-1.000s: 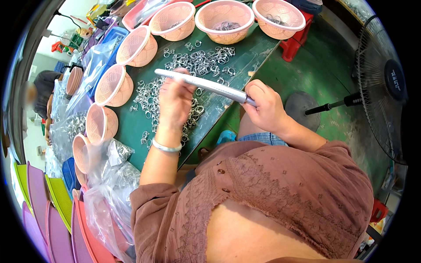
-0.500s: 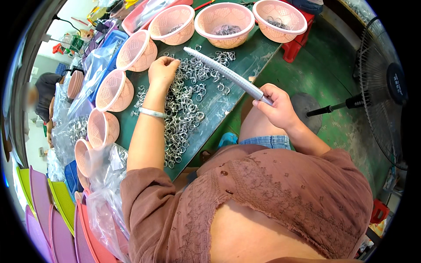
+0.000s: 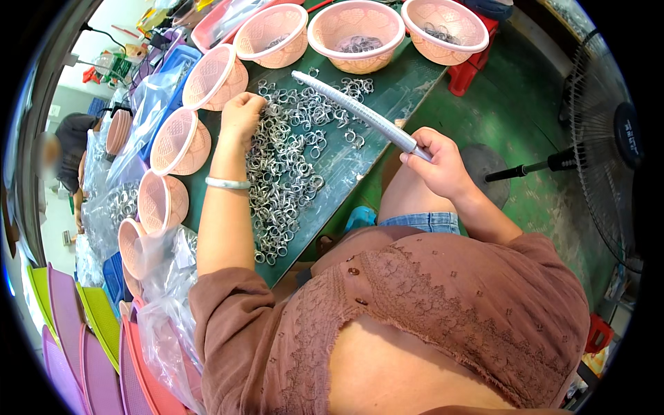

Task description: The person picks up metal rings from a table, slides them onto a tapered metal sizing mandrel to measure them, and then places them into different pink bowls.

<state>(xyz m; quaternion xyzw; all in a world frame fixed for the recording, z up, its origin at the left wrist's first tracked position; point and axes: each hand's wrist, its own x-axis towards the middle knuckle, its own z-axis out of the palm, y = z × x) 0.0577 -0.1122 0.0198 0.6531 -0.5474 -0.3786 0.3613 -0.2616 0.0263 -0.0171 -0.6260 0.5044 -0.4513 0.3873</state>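
Note:
My right hand (image 3: 443, 164) grips the thick end of a tapered grey ring mandrel (image 3: 356, 108), which points up and left across the table's right edge. Spread beneath its tip is a large heap of loose silver rings (image 3: 280, 169). At the heap's left side is my left hand (image 3: 240, 119), its fingers curled together; whatever they may pinch is hidden. A pale bangle (image 3: 228, 184) circles that wrist. Several pink openwork baskets curve around the heap; the far middle basket (image 3: 325, 52) and its right neighbour (image 3: 477, 43) have rings in them.
The green table (image 3: 332, 187) ends diagonally at my right. Beyond it stand a black fan (image 3: 588, 155) and a red stool (image 3: 465, 77). Clear plastic bags (image 3: 169, 304) and colourful bins (image 3: 97, 370) crowd the left. A person in dark clothing (image 3: 72, 149) is at far left.
My left hand has moved left and slightly nearer, from above the rings to the heap's left side. The mandrel stays in my right hand, nearly unmoved.

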